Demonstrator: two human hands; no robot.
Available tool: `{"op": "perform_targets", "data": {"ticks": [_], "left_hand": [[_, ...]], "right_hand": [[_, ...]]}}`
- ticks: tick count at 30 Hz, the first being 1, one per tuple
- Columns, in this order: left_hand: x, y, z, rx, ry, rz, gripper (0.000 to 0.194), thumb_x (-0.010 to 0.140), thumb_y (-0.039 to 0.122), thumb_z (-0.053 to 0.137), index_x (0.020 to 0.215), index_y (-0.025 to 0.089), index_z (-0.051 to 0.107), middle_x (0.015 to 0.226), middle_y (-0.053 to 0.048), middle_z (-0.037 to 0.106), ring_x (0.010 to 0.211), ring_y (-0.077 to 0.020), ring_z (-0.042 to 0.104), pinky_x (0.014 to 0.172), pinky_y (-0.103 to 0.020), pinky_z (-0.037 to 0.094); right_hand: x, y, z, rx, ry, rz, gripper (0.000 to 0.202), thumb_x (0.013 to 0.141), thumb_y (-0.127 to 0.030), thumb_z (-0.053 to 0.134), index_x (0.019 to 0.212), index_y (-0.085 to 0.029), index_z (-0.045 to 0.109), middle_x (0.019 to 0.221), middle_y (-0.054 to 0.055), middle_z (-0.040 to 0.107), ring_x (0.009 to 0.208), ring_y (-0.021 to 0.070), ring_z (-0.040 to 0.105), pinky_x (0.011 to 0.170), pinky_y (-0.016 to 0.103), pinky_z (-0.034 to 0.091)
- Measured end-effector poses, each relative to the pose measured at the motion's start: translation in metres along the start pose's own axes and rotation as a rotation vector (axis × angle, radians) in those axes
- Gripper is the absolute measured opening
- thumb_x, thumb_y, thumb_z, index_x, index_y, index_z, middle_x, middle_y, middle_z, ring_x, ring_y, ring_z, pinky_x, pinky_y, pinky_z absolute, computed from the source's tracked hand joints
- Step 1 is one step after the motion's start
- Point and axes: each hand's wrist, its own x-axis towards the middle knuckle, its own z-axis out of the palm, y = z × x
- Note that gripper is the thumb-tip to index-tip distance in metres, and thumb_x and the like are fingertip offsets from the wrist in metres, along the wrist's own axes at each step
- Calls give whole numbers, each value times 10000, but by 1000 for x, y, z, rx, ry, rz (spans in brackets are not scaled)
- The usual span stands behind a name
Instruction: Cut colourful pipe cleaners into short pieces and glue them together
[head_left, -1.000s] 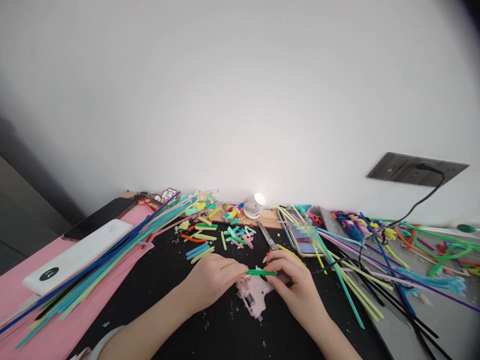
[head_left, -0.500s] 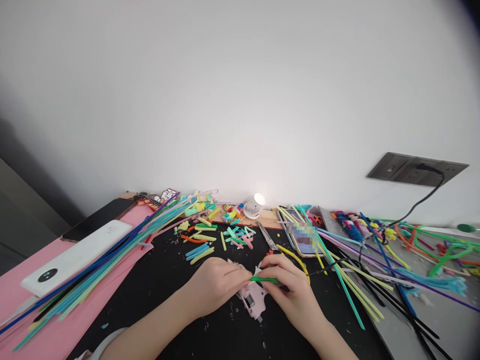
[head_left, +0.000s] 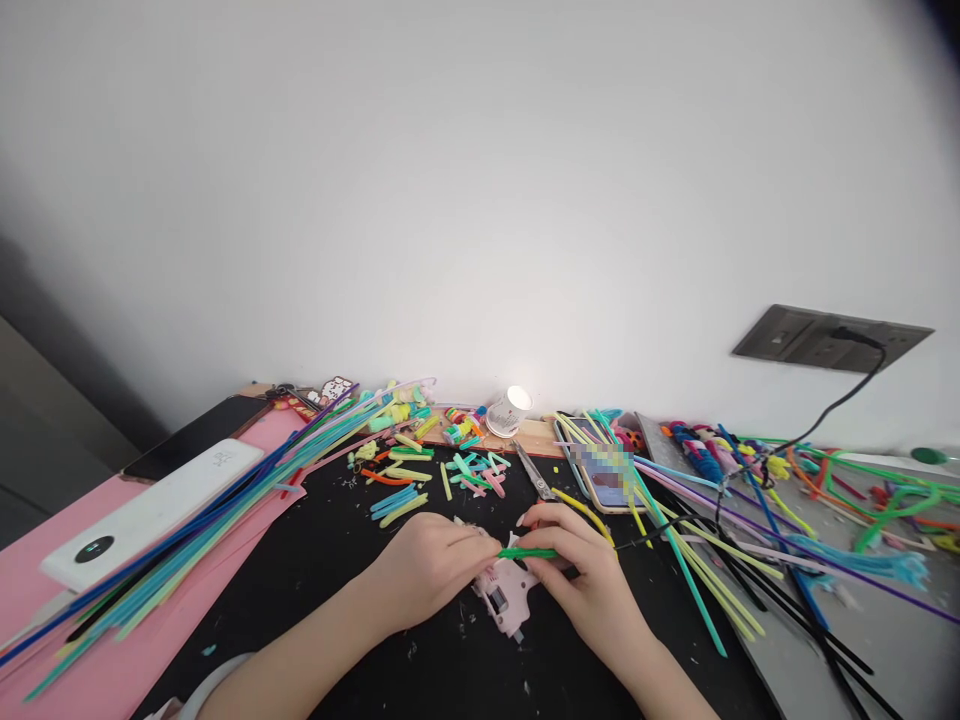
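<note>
A short green pipe cleaner [head_left: 527, 552] runs between both hands. My left hand [head_left: 431, 570] is closed, its fingertips pinching the left end. My right hand [head_left: 577, 565] grips the other end between thumb and fingers. Beneath them on the black mat [head_left: 352, 640] lies a pale pink glue gun [head_left: 506, 598], partly covered by my fingers. Just beyond the right hand are scissors [head_left: 534, 472], blades pointing toward the wall and handles mostly hidden. A curved yellow pipe cleaner [head_left: 583, 510] lies beside that hand.
Cut pipe cleaner pieces [head_left: 476, 473] lie beyond the hands, near a paper cup [head_left: 510, 411]. A phone [head_left: 607, 480] sits right, under long pipe cleaners [head_left: 686, 565]. A white power bank [head_left: 150, 515] and another bundle [head_left: 225, 515] are left. A black cable [head_left: 840, 395] runs from the wall socket [head_left: 829, 340].
The right hand's fingers have shifted slightly along the green pipe cleaner, and the piece sits a little higher and straighter. Both hands keep their hold; the glue gun stays in place.
</note>
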Motion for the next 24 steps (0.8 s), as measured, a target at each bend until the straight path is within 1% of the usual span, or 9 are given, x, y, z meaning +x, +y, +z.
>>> {"op": "perform_targets", "data": {"ticks": [4,8,15,20,24], "left_hand": [[-1,-2,1,28,44,7,258,925,198,353,901,161,608,688,-24,655,591,-112,604,543,-200,425],[0,-2,0,45,49,13,271,927,199,347,896,158,613,685,-25,659,587,-110,607,565,-198,443],[0,-1,0,37,44,8,256,924,200,362,894,159,614,690,-22,660,585,-111,609,542,-194,436],[-2,-4,2,60,82,7,252,922,205,371,892,158,616,686,-25,664,595,-111,615,548,-192,442],[-3,-6,1,61,96,9,243,920,198,374,898,157,612,692,-27,668,598,-110,618,536,-191,437]], "right_hand": [[0,0,-2,8,24,35,178,783,-77,517,805,-201,642,1009,75,538,873,178,571,578,222,479],[1,-2,-2,17,34,45,172,777,-69,511,771,-196,627,999,72,542,821,167,577,545,218,462],[1,-4,-1,24,35,50,161,774,-64,506,741,-192,598,994,70,553,845,175,575,555,228,451],[2,-1,-3,28,53,77,153,765,-79,527,773,-194,626,1027,74,550,775,159,584,509,220,436],[2,-1,-3,20,80,73,148,760,-72,526,737,-190,611,1002,71,551,827,173,576,527,221,428]]}}
